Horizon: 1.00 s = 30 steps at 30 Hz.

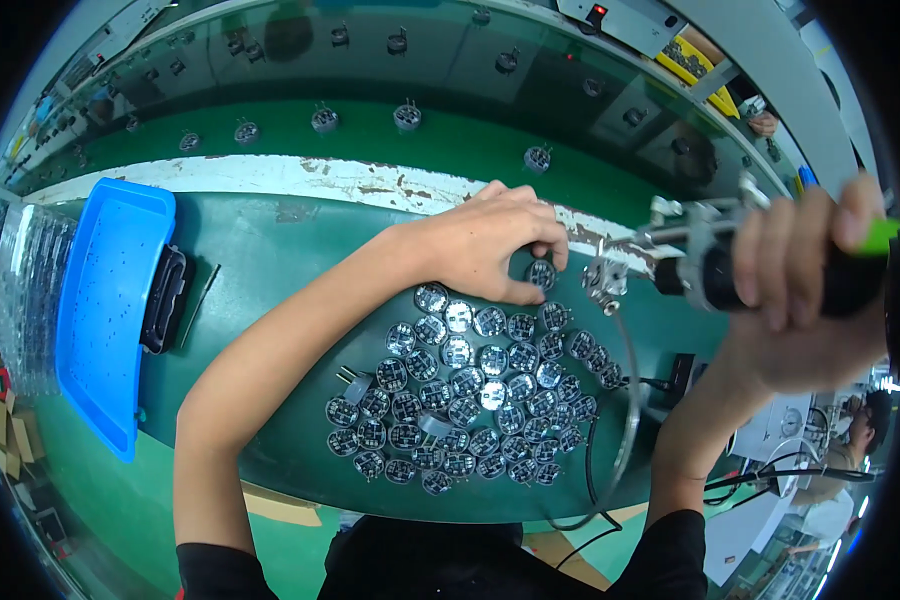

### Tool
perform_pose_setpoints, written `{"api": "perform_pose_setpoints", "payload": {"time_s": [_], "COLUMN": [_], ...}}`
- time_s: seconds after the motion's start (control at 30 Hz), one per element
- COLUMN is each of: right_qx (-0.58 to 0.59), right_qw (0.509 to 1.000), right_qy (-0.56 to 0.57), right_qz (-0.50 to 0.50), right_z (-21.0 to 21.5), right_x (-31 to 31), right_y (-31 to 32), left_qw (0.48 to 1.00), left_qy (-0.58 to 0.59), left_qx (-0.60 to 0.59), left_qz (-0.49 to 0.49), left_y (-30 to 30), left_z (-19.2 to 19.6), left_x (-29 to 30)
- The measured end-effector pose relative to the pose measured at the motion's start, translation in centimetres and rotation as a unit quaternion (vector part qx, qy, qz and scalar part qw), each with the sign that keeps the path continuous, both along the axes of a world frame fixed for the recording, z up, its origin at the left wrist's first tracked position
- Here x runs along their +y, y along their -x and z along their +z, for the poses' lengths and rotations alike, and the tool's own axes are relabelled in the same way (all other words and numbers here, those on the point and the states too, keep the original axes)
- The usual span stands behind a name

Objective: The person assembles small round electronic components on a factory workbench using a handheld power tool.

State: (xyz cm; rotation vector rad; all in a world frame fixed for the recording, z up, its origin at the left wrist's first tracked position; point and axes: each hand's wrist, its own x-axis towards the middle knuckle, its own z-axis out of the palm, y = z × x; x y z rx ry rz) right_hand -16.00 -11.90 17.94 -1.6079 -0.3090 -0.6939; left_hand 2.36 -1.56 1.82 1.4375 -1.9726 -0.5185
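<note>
The left hand (495, 245) is pinching 1 small round silver-and-black component (541, 273) between thumb and fingertips at the far right edge of the cluster of similar round parts (470, 395). The right hand (805, 290), fingers wrapped around a black powered screwdriver (730, 275), is holding its tip just right of that component.

Green workbench (270, 260) — worn white edge (370, 180)

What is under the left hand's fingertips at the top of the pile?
One small round part, pinched by the left hand, sits on the green table above the cluster of round parts. Its underside and whatever the palm covers are hidden.
</note>
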Motion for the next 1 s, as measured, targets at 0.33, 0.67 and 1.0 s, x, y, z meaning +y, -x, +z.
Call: {"api": "perform_pose_setpoints", "payload": {"time_s": [0.33,0.67,1.0], "right_qx": [-0.066,-0.074,-0.064], "right_qw": [0.992,0.992,0.998], "right_qy": [-0.047,-0.022,-0.009], "right_qz": [-0.096,-0.1,0.021], "right_z": [-2.1,-2.4,-0.7], "right_x": [-0.7,-0.4,0.4], "right_y": [0.0,-0.1,-1.1], "left_qw": [0.931,0.932,0.986], "left_qy": [0.045,0.075,0.03], "left_qx": [-0.026,-0.003,-0.05], "left_qz": [0.362,0.355,0.155], "left_y": [-0.7,-0.2,-1.8], "left_z": [-2.0,-1.5,-1.0], "left_x": [-5.1,-4.3,3.8]}}
